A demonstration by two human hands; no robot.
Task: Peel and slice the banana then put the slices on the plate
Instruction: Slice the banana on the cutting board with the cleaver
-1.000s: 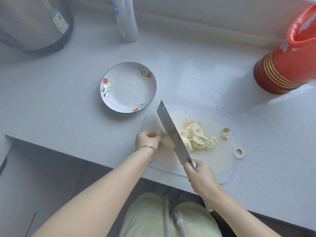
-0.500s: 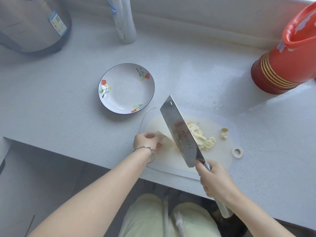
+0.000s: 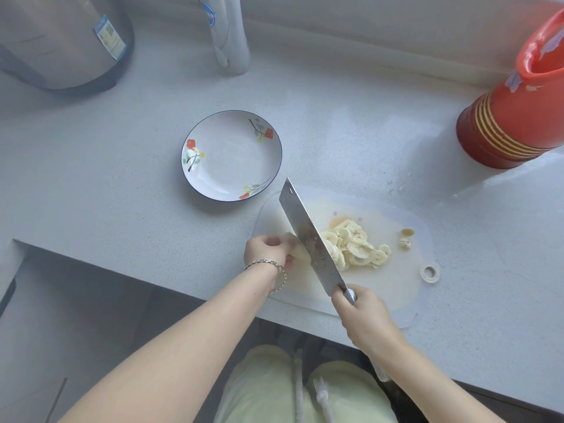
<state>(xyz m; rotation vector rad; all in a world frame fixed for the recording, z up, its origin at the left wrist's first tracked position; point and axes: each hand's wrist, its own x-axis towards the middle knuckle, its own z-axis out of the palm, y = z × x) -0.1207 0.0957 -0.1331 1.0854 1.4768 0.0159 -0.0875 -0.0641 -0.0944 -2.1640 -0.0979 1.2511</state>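
Observation:
A short stub of peeled banana [image 3: 294,247] lies on the translucent cutting board [image 3: 396,288], pinched by my left hand [image 3: 268,251]. My right hand [image 3: 363,315] grips the handle of a cleaver [image 3: 308,236], whose blade comes down against the stub's right end. A pile of banana slices [image 3: 354,247] lies just right of the blade. Two small end pieces [image 3: 406,238] sit apart at the board's right. The flowered white plate [image 3: 195,175] stands beyond the board to the left, with nothing on it.
A red jug [image 3: 512,117] stands at the far right. A steel pot [image 3: 58,41] and a white bottle [image 3: 227,35] are at the back. The counter's front edge runs just under the board. A small white ring [image 3: 429,272] lies on the board's right.
The cleaver was lifted and tilted half a second ago; now it has come back down against the banana stub. My left hand stayed on the stub.

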